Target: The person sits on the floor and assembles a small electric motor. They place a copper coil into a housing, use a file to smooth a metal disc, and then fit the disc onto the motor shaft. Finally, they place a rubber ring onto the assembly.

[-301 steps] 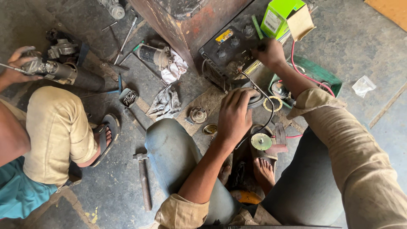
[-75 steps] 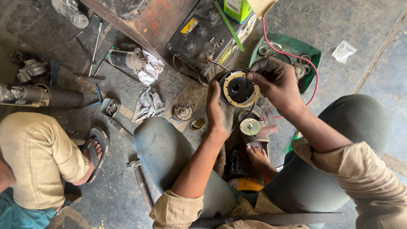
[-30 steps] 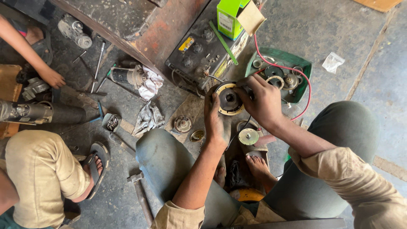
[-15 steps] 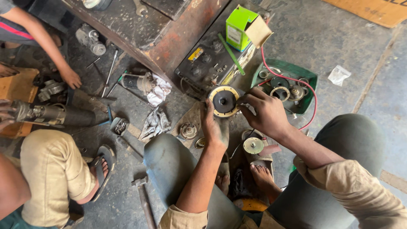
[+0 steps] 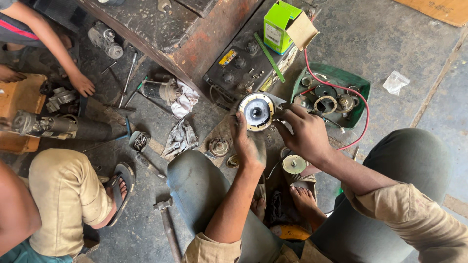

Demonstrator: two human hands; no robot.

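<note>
A round metal motor part (image 5: 257, 111) with a brass-coloured rim and a dark centre is held up between both hands. My left hand (image 5: 248, 143) grips its lower left edge. My right hand (image 5: 303, 134) holds its right side, fingers curled on the rim. Just below my right hand a small round disc (image 5: 294, 164) lies on the floor near my bare feet (image 5: 304, 200). Behind the part stands a black battery (image 5: 243, 65) with caps on top.
A green tray (image 5: 360, 95) of round parts and a red wire lies to the right. A green box (image 5: 280, 27) sits on the battery. Rags (image 5: 181, 138), a hammer (image 5: 168, 229), tools and a motor (image 5: 53, 126) lie left, where other people sit; one person's hand (image 5: 82, 84) reaches down.
Earlier my right hand reached up by the battery. The round part has since been lifted and turned in both hands, and my view has shifted. A person's hand at upper left has moved among the tools.
</note>
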